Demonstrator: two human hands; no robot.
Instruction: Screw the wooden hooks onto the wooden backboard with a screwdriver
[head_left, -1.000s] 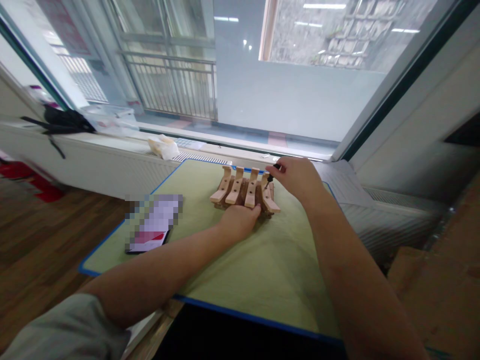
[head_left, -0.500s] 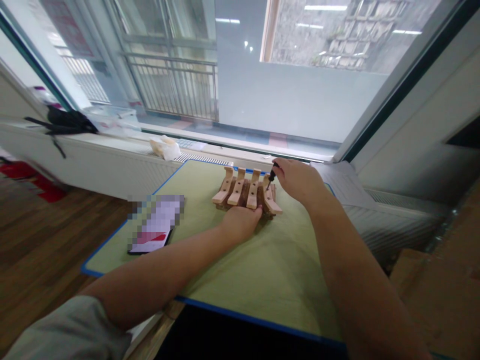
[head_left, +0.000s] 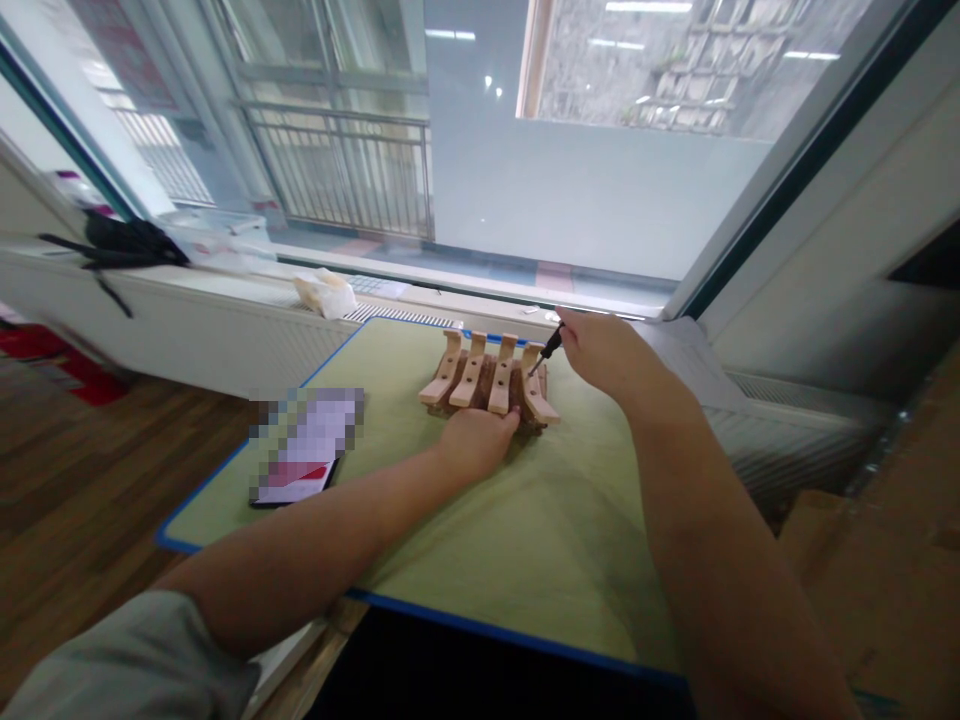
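A wooden rack (head_left: 487, 378) with several pale pegs lies on the green mat (head_left: 465, 520) near its far edge. My left hand (head_left: 476, 440) rests closed against the rack's near side and steadies it. My right hand (head_left: 604, 350) is closed on a small black screwdriver (head_left: 546, 350). The screwdriver slants down to the left, with its tip at the rightmost peg (head_left: 536, 390).
A phone or card, blurred out (head_left: 304, 450), lies on the mat's left part. A crumpled white bag (head_left: 326, 293) sits on the windowsill, and a black bag (head_left: 124, 240) lies farther left. The window stands behind the table, and cardboard (head_left: 885, 580) is at the right.
My right hand has shifted slightly to the right and up, tilting the screwdriver more. The left hand and the rack have stayed in place.
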